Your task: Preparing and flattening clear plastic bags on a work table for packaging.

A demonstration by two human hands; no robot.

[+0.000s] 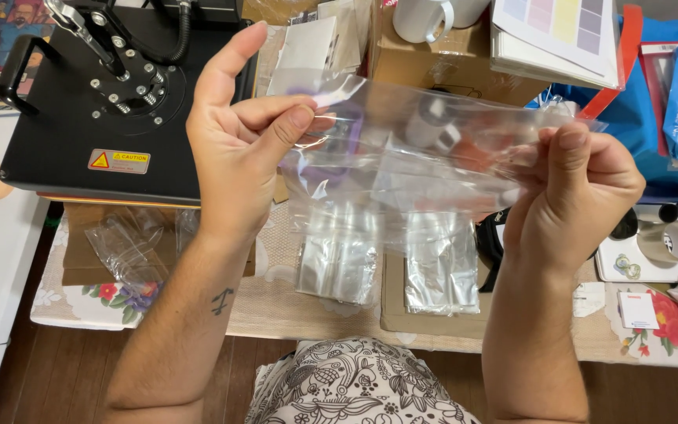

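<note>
While we stretch a clear bag [425, 149] in the air, it spans from our left hand [241, 149] to our right hand [578, 192]. Our left thumb and fingers [292, 122] pinch its left edge; our right fingers clamp its right end. Below our fingers, two stacks of bags [390, 259] lie on cardboard [398, 310]. Beyond our left fingers stands a black heat press [96, 102]; beyond our right, a white mug [421, 17] sits on a box [433, 67].
</note>
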